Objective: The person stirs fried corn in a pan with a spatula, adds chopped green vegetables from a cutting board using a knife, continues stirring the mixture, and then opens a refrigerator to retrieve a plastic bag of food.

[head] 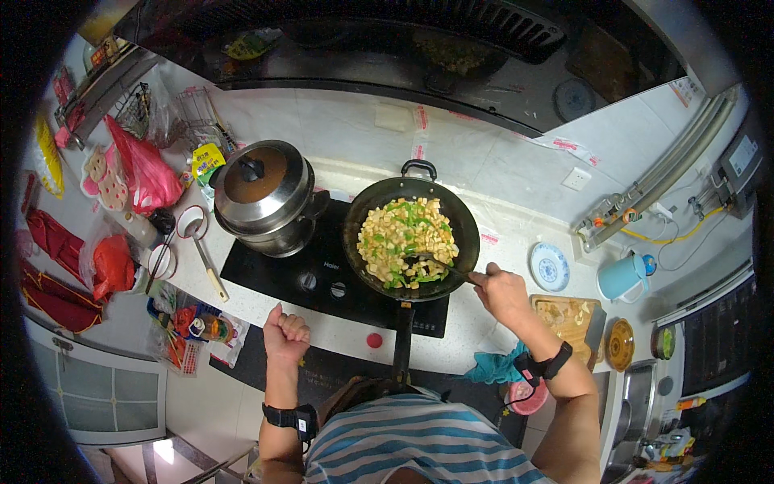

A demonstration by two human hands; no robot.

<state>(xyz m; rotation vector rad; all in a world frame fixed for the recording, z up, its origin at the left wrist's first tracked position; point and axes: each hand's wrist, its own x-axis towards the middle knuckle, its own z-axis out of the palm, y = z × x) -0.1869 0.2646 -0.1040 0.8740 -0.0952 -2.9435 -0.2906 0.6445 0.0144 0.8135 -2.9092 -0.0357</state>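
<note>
My right hand (503, 294) grips the handle of a dark cooking utensil (444, 264), its head sunk in the food. Diced pale cubes, perhaps tofu, with green pepper pieces (408, 239) fill the bottom of a black wok (465, 212). That wok sits on the right side of a black Haier gas stove (317, 272), its long handle (403, 345) pointing towards my body. My left hand (286, 334) hovers by the counter's front edge, fingers curled in and holding nothing. To the wok's left stands a lidded steel steamer pot (266, 199).
On the left, a ladle (208, 266) rests in a small bowl (192, 222). At right are a blue-patterned plate (550, 267), a light blue jug (623, 277), a wooden cutting board (562, 314) with a cleaver (595, 334), and a teal cloth (493, 366). A range hood (375, 66) overhangs the stove.
</note>
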